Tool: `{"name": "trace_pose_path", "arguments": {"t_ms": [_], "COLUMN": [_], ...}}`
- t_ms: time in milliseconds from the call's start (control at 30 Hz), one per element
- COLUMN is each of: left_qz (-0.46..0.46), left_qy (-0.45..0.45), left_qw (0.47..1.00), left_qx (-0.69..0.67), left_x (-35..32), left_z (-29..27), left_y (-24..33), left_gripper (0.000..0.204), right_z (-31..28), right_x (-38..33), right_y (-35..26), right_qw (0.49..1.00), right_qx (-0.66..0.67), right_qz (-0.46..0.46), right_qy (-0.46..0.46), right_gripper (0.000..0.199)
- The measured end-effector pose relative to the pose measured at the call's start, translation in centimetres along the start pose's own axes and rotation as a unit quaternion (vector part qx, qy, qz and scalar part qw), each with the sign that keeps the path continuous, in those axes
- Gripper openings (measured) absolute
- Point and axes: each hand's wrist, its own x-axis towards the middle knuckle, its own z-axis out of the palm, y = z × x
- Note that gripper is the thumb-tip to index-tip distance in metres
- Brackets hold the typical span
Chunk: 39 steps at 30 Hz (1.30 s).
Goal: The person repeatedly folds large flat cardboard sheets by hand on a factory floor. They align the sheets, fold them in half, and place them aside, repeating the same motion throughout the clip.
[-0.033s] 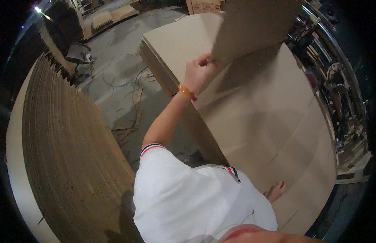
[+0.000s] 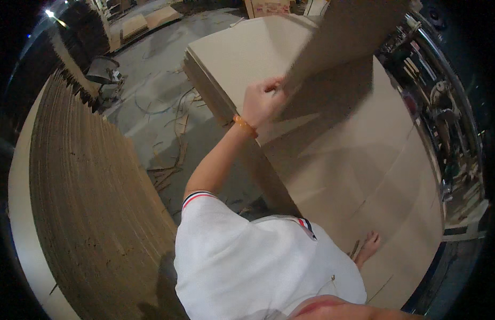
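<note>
My left hand [image 2: 263,104], with an orange bracelet at the wrist, is closed on the near left edge of a raised cardboard sheet [image 2: 349,45]. That sheet stands tilted up over a stack of large flat cardboard sheets [image 2: 333,176], casting a shadow on the top one. My right hand [image 2: 370,245] is low on the right, over the stack's top sheet near my body. Its fingers look curled, and a thin dark shape shows beside it. What it holds, if anything, is too small to make out.
A tall pile of cardboard sheets [image 2: 93,202] stands edge-on at my left. Between it and the stack, the grey floor [image 2: 157,85] is littered with cardboard scraps [image 2: 181,133]. Machinery with metal bars [image 2: 445,106] runs along the right. More flat cardboard [image 2: 151,21] lies at the back left.
The raised cardboard sheet has swung to the right, uncovering more of the stack behind it. My left hand stays on its edge. My right hand has shifted slightly up and right.
</note>
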Motion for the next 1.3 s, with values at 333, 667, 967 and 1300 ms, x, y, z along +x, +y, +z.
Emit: {"name": "trace_pose_path", "arguments": {"t_ms": [333, 667, 967, 1300], "left_qz": [0.294, 0.323, 0.359, 0.442], "left_qy": [-0.230, -0.235, -0.146, -0.093], "left_qw": [0.863, 0.822, 0.865, 0.844], "left_qx": [0.339, 0.406, 0.320, 0.289], "left_x": [-10.8, -14.6, -13.5, -9.5], "left_z": [8.7, 11.0, 10.7, 5.8], "left_y": [-0.1, -4.0, -4.2, -4.8], "left_gripper": [0.045, 0.040, 0.037, 0.035], "right_z": [-0.6, 9.0, 14.1, 10.0], "right_x": [14.1, 27.2, 24.1, 16.1], "right_y": [-22.7, -20.3, -18.6, -33.6], "right_qw": [0.890, 0.992, 0.839, 0.816], "right_qx": [0.413, -0.073, 0.473, 0.529], "right_qz": [0.062, 0.044, 0.143, 0.127], "right_qy": [-0.181, -0.089, -0.228, -0.194], "right_gripper": [0.068, 0.088, 0.062, 0.049]}}
